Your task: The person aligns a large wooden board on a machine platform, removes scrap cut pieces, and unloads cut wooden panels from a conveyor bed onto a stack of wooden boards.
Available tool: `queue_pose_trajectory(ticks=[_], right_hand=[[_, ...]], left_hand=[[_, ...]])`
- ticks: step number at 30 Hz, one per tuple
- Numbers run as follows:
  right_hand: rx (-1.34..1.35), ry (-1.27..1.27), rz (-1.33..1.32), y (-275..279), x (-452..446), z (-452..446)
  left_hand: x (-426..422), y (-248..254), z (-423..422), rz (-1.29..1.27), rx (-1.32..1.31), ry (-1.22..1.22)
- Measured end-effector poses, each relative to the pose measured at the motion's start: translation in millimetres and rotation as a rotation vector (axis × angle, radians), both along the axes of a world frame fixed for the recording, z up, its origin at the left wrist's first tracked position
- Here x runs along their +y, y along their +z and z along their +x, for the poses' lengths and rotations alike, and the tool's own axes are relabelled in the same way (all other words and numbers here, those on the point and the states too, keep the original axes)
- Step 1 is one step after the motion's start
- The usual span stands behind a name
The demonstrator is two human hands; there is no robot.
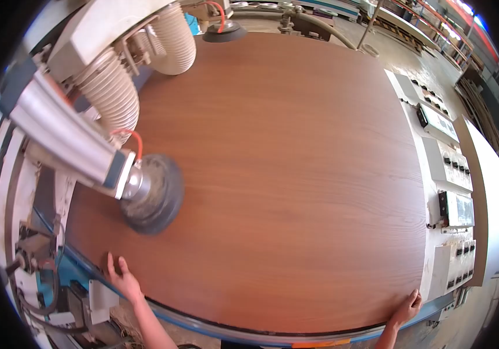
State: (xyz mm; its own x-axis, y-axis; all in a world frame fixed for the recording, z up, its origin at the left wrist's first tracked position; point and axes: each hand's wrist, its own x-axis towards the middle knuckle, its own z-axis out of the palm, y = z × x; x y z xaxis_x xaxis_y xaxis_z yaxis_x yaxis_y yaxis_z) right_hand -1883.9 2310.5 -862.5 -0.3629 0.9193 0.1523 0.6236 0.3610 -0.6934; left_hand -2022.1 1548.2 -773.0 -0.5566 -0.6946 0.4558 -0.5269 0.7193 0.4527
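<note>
A large brown wood-grain board (284, 192) lies flat in front of me and fills most of the view. My left hand (125, 281) is at its near left edge, fingers stretched out and apart, the palm low over the rim. At the near right corner my right hand (406, 308) is closed around the board's edge, its fingers curled and partly hidden. Beyond my left hand, a round dark suction cup (153, 195) on a metal cylinder (66, 128) hangs at the board's left side, slightly blurred.
A second suction cup (224, 32) sits at the far edge. Ribbed white hoses (107, 90) hang from the machine frame at upper left. Along the right side runs a row of control boxes with black knobs (456, 166) and display panels (438, 123). A blue rail (243, 336) borders the near edge.
</note>
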Motion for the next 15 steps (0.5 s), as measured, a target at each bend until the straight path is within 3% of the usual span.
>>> queue_pose_trajectory(ticks=[2, 3, 5, 7, 9, 10, 11, 13, 15], right_hand=[[0.078, -0.023, -0.023, -12, -29, 40], [-0.029, 0.026, 0.086, -20, -43, 102], [-0.139, 0.037, -0.009, 6, -88, 236], [-0.135, 0.134, -0.124, 22, -114, 354], [-0.029, 0.168, -0.096, -2, -156, 370], [-0.049, 0.176, -0.044, -22, -178, 359], [-0.029, 0.112, -0.153, -46, -192, 342], [-0.095, -0.05, -0.028, -92, -147, 385], [0.198, 0.003, -0.079, -156, -59, 489]], left_hand=[[-36, -4, 15, 0.076, 0.007, -0.102], [-39, -1, 65, 0.315, 0.201, -0.138], [-70, -12, 204, 0.075, 0.069, -0.095], [-113, -11, 318, 0.005, -0.136, -0.015], [-164, -20, 326, 0.302, -0.002, -0.022], [-172, -32, 305, 0.293, 0.035, -0.001], [-174, -49, 291, 0.283, 0.072, 0.019], [-175, -113, 353, 0.077, -0.044, 0.017], [-89, -111, 409, 0.133, 0.048, -0.147]])
